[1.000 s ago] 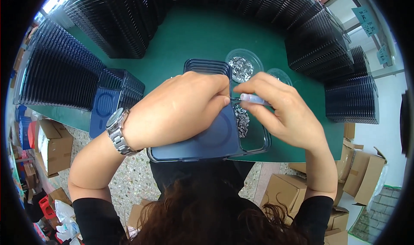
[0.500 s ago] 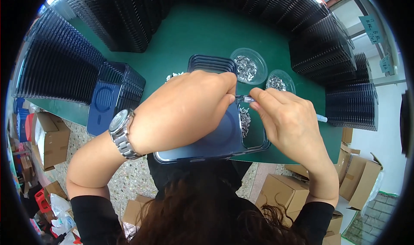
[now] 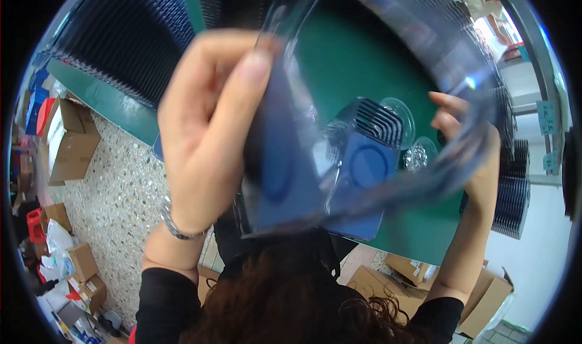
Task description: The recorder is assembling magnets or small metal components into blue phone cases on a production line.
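My left hand [image 3: 209, 120] is raised at the left of centre and pinches the upper edge of a see-through, dark-tinted phone case [image 3: 279, 168] with a blue back panel. The case is tilted, close to the camera and blurred by motion. My right hand [image 3: 467, 132] is at the right, partly covered by the blurred rim of the case. Some of its fingertips show, bent to the left; whether they grip anything cannot be made out. Below and between the hands stands a nested stack of phone cases [image 3: 368, 165], its front one blue with a ring mark.
Round clear tubs of small silvery pieces [image 3: 416, 156] stand right of the stack on the green table [image 3: 339, 53]. Long rows of nested dark cases [image 3: 121, 41] line the table. Cardboard boxes [image 3: 73, 141] sit on the speckled floor at the left, with more boxes [image 3: 485, 295] at the lower right.
Both hands have moved apart from their pinch over small parts at the table's middle. My left hand has risen with a phone case; my right hand has shifted to the right.
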### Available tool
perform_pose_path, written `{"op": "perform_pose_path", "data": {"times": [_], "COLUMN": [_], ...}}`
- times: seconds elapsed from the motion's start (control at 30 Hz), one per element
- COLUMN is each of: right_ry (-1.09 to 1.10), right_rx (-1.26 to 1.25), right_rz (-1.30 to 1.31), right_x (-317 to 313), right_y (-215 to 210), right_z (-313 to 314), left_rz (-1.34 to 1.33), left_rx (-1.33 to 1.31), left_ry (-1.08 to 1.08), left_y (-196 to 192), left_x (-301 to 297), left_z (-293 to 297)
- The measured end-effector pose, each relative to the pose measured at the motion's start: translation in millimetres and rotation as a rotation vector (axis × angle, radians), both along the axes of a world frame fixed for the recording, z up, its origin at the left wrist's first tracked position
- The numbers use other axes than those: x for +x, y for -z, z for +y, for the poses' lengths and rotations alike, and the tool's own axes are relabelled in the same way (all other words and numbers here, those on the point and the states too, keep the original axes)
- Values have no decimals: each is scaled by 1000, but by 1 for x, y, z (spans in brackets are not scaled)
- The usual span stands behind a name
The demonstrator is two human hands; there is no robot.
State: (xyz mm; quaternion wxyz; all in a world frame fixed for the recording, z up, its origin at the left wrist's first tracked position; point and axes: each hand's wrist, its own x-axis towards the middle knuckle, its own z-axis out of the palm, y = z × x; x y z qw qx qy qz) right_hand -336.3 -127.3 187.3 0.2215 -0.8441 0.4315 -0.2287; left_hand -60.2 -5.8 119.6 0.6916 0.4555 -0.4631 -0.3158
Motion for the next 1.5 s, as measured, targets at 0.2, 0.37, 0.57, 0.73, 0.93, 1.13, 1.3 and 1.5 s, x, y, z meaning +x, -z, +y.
{"op": "perform_pose_path", "data": {"times": [0.2,0.37,0.57,0.73,0.93,1.13,1.3,1.5], "right_ry": [-617,-789,-913,-999,-1040,-944,-733,-714], "right_rx": [-298,-62,110,4,39,134,498,592], "right_rz": [474,1012,1306,1341,1340,1316,971,261], "right_x": [131,192,228,241,238,230,223,163], "right_y": [48,89,115,121,133,129,77,14], "right_z": [-63,-100,-83,-81,-83,-96,-116,-97], "left_rz": [62,43,-3,-32,-26,-50,56,38], "left_rx": [463,481,499,478,518,481,532,523], "left_ry": [136,185,247,260,276,271,262,274], "left_y": [109,150,145,149,147,149,145,70], "left_x": [-2,-4,3,4,5,4,7,19], "left_z": [77,80,73,74,73,70,70,61]}}
